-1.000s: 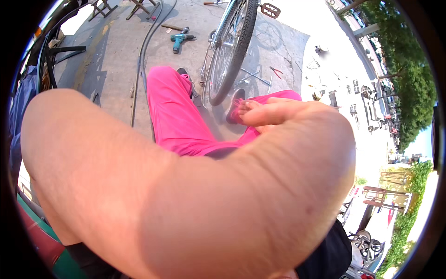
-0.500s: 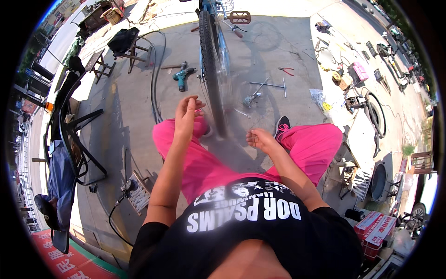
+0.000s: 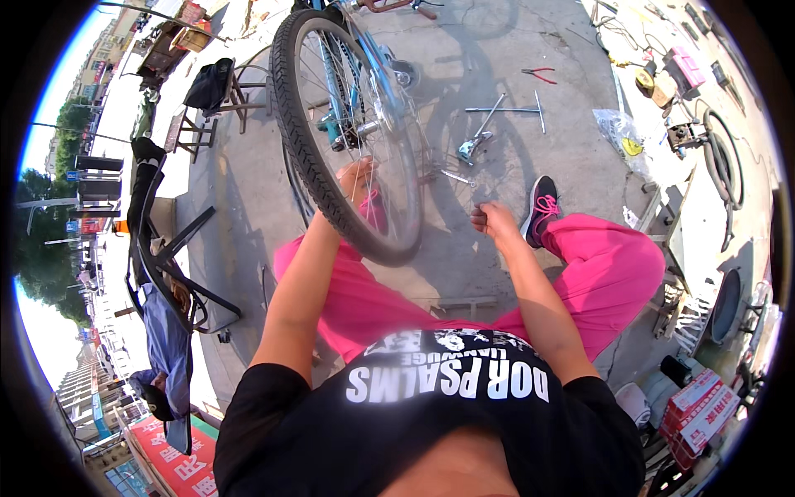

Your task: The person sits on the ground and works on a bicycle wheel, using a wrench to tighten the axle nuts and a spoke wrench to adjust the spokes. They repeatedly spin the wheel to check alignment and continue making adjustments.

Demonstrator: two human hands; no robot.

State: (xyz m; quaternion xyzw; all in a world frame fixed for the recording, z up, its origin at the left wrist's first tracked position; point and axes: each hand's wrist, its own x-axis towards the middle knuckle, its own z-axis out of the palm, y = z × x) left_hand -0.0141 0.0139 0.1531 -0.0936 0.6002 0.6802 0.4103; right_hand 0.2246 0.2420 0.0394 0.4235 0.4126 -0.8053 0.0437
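Note:
In front of me stands a blue bicycle (image 3: 383,70), its black-tyred wheel (image 3: 291,108) tilted between my knees. My left hand (image 3: 354,178) is beside the wheel, seen partly through its spokes; its fingers are too hidden to read. To the right of the wheel, my right hand (image 3: 494,219) hovers with curled fingers, apart from the wheel; anything inside them is hidden. A small metal spanner (image 3: 457,176) lies on the ground beyond it, near a metal tool with a pale blue-grey head (image 3: 472,147). Behind the spokes, a teal power drill (image 3: 331,128) is partly visible.
Further out lie a T-handle wrench (image 3: 505,109) and red-handled pliers (image 3: 540,74). A clear plastic bag (image 3: 617,128) and a pink box (image 3: 683,69) are at the right. On the left, a person in blue clothing (image 3: 166,327) sits near a small stool (image 3: 192,132).
The wheel now appears further left and turned to show its side, and its spokes look sharper. My left hand has gone from beside the tyre to behind the spokes. The view has shifted.

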